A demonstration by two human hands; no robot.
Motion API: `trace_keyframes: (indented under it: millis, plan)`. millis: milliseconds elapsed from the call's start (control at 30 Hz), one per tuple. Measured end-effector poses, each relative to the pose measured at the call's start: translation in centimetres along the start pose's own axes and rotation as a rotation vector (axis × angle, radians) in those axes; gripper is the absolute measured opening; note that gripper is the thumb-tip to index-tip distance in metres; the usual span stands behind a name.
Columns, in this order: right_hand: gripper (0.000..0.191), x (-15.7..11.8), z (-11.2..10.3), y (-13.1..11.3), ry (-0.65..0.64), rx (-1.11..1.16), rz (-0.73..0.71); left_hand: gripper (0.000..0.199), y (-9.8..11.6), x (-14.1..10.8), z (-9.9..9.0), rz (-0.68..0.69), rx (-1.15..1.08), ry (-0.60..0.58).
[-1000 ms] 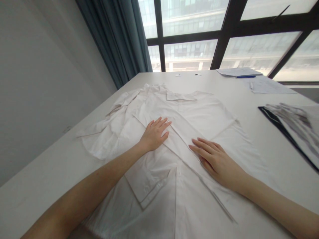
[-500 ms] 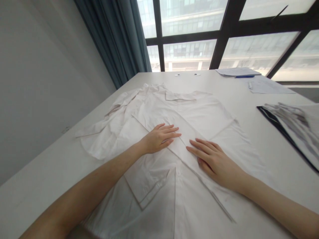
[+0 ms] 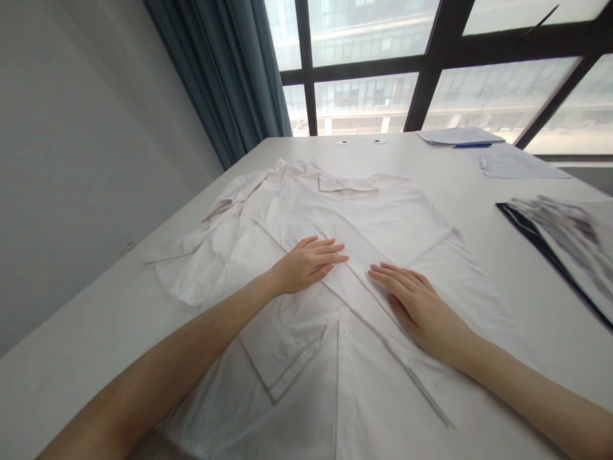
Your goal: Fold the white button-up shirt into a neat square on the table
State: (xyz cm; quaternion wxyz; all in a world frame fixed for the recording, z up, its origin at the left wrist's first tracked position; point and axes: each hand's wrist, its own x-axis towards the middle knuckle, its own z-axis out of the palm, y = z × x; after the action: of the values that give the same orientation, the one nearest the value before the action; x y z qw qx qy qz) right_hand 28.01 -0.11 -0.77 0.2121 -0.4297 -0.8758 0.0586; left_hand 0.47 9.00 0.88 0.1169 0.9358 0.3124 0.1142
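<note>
A white shirt (image 3: 378, 227) is spread over a white table (image 3: 86, 306), with its collar (image 3: 347, 184) toward the window (image 3: 366, 102) and its lower part nearest the camera. The middle of the shirt is crossed by a long folded strip of cloth, and a cuff (image 3: 292, 374) is laid below it, on the left. Loose creases are bunched along the shirt's left side.

The left hand (image 3: 306, 263) is laid palm down on the strip, open, with the fingers reaching toward the right. The right hand (image 3: 414, 303) is placed on the cloth just beside it, also open, its fingers held nearly together and the palm slightly tilted. Nothing is gripped by either hand, and the two are kept apart by a narrow band of fabric.

At the right edge of the table, a crumpled grey-and-white cloth (image 3: 569, 223) is seen on something dark and flat. Papers (image 3: 460, 136) and a blue pen (image 3: 472, 145) are set at the far right. A blue curtain (image 3: 230, 76) is hung beside the window.
</note>
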Motion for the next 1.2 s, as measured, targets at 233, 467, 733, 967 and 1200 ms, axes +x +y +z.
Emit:
trace_keyframes:
  millis: [233, 467, 733, 967, 1200]
  plan:
    - [0.042, 0.08, 0.06, -0.05, -0.050, -0.081, -0.027, 0.042, 0.12, 0.01, -0.02, -0.009, 0.005, 0.000]
    - [0.041, 0.13, 0.06, -0.16, -0.033, -0.082, -0.020, 0.041, 0.07, 0.00, -0.01, -0.006, -0.002, 0.010]
    - [0.042, 0.10, 0.12, -0.15, -0.034, -0.094, -0.022, 0.041, -0.11, 0.03, 0.18, 0.009, -0.006, 0.028]
    - [0.042, 0.11, 0.11, -0.19, -0.033, -0.099, -0.024, 0.041, -0.06, -0.02, 0.13, 0.005, -0.008, 0.030]
    - [0.042, 0.09, 0.10, -0.18, -0.028, -0.100, -0.027, 0.040, -0.20, 0.01, 0.29, 0.017, -0.004, 0.036]
